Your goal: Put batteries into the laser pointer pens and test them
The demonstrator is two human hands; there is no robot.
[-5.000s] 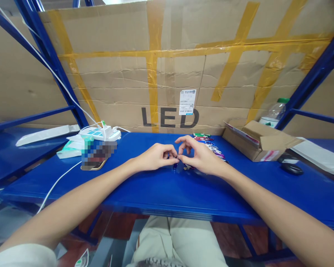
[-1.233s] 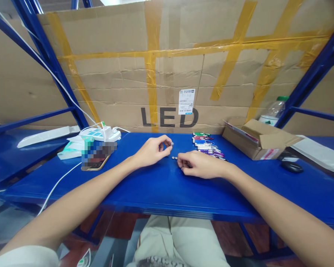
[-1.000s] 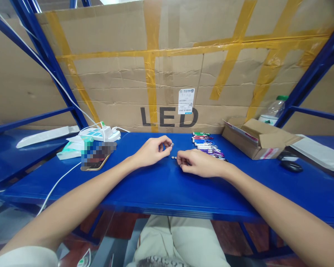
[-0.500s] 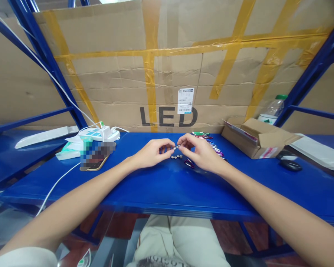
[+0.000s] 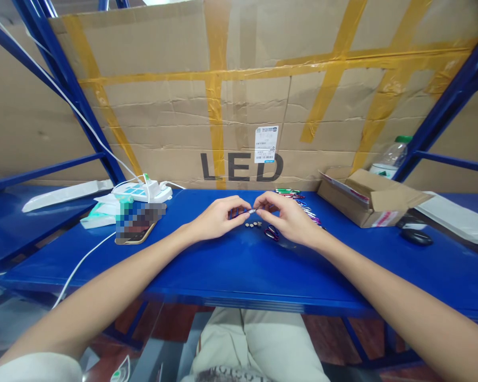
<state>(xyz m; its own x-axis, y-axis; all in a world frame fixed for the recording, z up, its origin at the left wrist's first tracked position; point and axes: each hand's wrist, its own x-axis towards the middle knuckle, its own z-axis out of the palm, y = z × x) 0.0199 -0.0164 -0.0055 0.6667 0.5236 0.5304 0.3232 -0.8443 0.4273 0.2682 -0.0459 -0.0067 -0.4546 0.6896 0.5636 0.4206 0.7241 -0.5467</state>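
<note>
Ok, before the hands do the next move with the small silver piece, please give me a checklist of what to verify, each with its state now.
1. Small silver piece is pinched between the fingertips of both hands: ok.
2. Left hand and right hand are raised just above the blue table: ok.
3. Loose button cells lie in a short row under the hands, within reach: ok.
4. Coloured mini flashlights lie behind the right hand, apart from the row: ok.
5. Way the silver piece faces: cannot tell, too small.
6. Carabiner clip lies by the right hand, on the table: ok.
</note>
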